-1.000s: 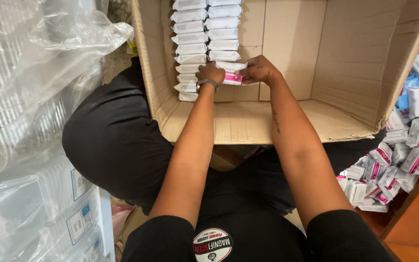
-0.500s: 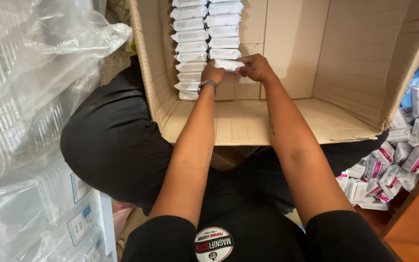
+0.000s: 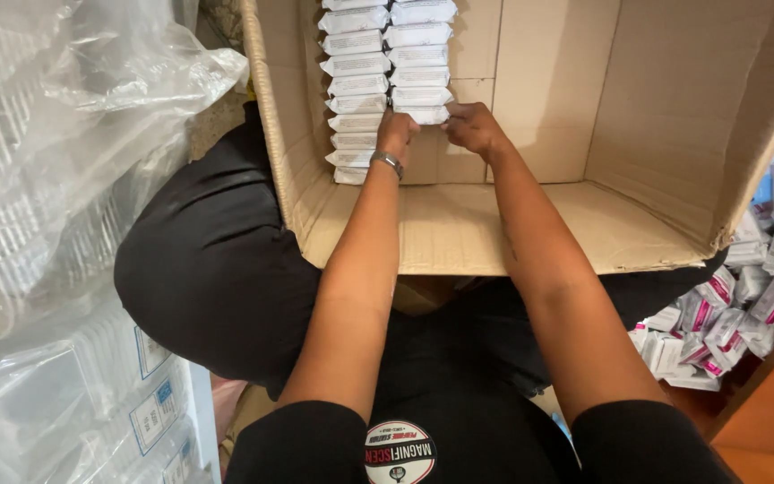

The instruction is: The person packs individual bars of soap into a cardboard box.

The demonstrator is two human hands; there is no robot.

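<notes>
Both arms reach forward into a large open cardboard box [image 3: 530,224] that lies on its side across the person's lap, its opening facing the camera. Against the box's far wall, toward its left side, small white packets are stacked in two neat columns [image 3: 387,63], the left column running lower than the right. The left hand [image 3: 396,133], with a metal bracelet [image 3: 388,161] at the wrist, and the right hand [image 3: 472,125] meet at the bottom of the right column, where their fingers pinch the two ends of the lowest white packet [image 3: 423,114], which sits touching the packet above it. Both hands are closed on that packet, left at its left end, right at its right end. The lower wall of the box near the front edge is bare corrugated card. At the left edge of the view lie crumpled clear plastic bags [image 3: 73,134] over clear trays. At the right, outside the box, a loose heap of white and pink packets [image 3: 745,296] lies on the floor.
</notes>
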